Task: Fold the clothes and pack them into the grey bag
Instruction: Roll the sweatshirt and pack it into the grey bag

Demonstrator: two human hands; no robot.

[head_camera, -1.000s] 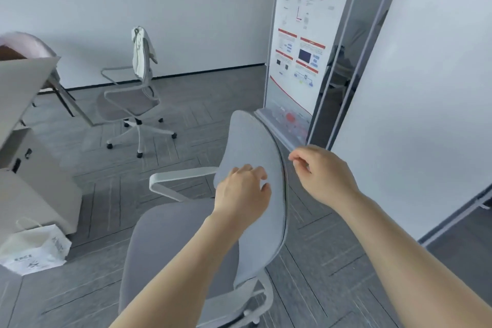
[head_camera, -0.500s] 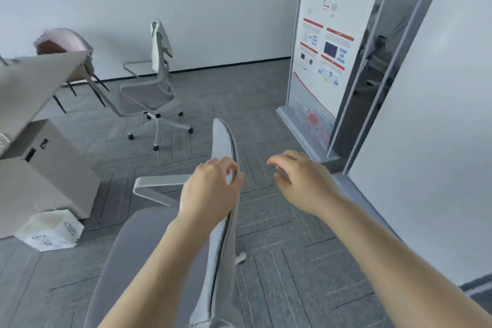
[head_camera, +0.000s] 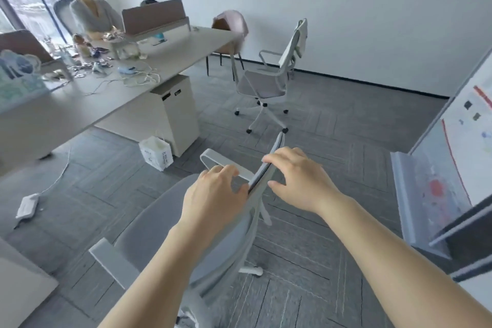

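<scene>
A white garment [head_camera: 300, 37] is hanging over the backrest of the far chair [head_camera: 269, 80], well apart from both hands. The grey bag is not showing in this view. The left hand [head_camera: 215, 194] is curling its fingers at the edge of the near chair [head_camera: 165, 224] backrest. The right hand [head_camera: 298, 178] is gripping the backrest's top edge, fingers over it and thumb behind. A white paper bag [head_camera: 157, 152] is sitting beside the desk [head_camera: 111, 98] cabinet.
</scene>
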